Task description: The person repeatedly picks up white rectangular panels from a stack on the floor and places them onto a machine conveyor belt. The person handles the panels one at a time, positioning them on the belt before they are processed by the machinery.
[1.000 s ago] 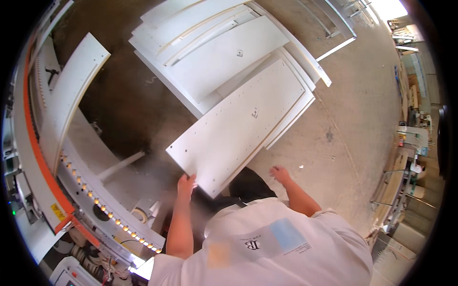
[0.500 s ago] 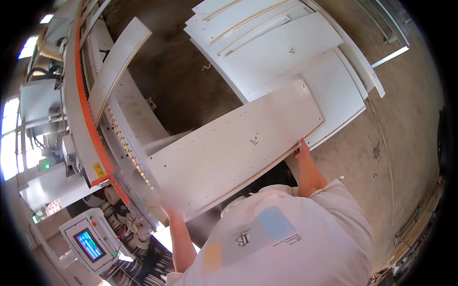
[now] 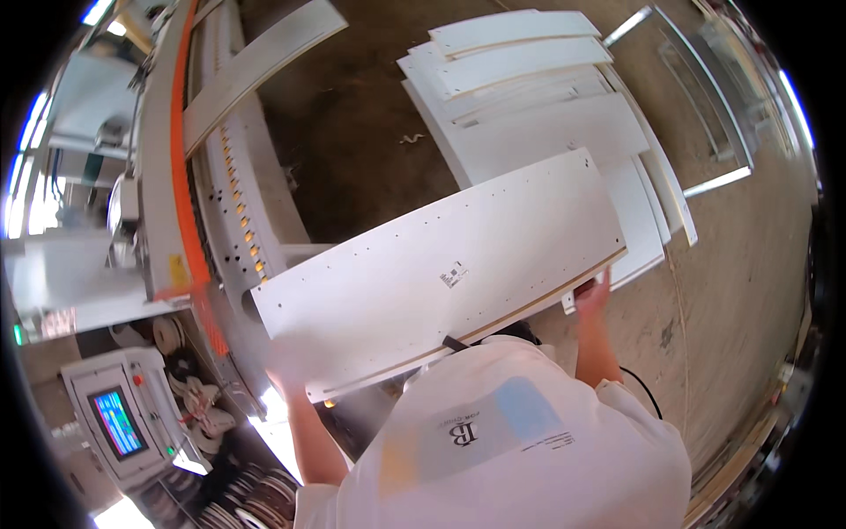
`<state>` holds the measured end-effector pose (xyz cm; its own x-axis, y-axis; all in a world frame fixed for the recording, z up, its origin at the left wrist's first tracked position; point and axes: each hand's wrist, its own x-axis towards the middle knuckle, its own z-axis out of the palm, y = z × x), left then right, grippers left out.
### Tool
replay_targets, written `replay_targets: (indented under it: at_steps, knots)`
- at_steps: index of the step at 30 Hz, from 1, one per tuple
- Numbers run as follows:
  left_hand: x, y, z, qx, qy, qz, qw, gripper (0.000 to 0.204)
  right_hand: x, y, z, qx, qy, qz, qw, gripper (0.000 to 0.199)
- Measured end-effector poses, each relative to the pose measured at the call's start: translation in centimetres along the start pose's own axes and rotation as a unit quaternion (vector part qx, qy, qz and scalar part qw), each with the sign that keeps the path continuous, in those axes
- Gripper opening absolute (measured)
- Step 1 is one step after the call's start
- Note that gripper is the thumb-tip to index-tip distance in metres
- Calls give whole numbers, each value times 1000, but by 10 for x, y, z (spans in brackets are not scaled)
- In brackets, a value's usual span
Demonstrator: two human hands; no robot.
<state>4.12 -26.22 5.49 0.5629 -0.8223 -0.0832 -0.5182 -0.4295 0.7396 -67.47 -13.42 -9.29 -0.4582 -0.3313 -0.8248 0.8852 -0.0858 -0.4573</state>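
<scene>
A long white panel (image 3: 379, 273) lies slanted in front of my body, its left end nearer to me. Small drilled holes dot its face, and a printed label sits mid-face; a brown strip shows along its near edge. My left hand (image 3: 289, 363) is at the panel's lower left end, blurred, its fingers apparently wrapped on the edge. Near the right corner, my right hand (image 3: 590, 293) grips the near edge from below, its fingers partly hidden by the panel.
At left runs a long machine with an orange rail (image 3: 189, 212) and a row of rollers (image 3: 242, 216). Another panel (image 3: 264, 70) lies across it. A control box with screen (image 3: 119, 423) stands lower left. Stacked white panels (image 3: 546, 123) lie beyond mine, beside a metal frame (image 3: 705, 88).
The view has turned and shifted. My panel's left corner now lies by the near end of the roller row. My right hand sits closer to the panel's right corner. Both hands still hold it.
</scene>
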Motion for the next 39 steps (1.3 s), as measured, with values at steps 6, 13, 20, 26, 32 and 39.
replay_targets:
  at_steps: [6, 13, 20, 26, 32, 39]
  knots:
    - [49, -76, -28, 154, 58, -115, 980, 58, 42, 47, 67, -87, -55, -12, 995, 53]
    - [21, -79, -36, 331, 189, 21, 924, 50, -31, 63, 73, -180, -53, -39, 981, 49]
    - [-23, -73, -20, 288, 90, 139, 943, 51, -131, 129, 112, -237, -128, 39, 962, 44]
    - [-7, -86, -22, 265, 125, 117, 949, 47, -133, 154, 128, -347, -93, 52, 932, 41]
    - [2, -78, -21, 258, 136, 125, 948, 45, -123, 155, 137, -343, -82, 38, 935, 40]
    - [52, -60, -6, 257, 167, 162, 938, 42, -105, 172, 184, -326, -108, 49, 938, 38]
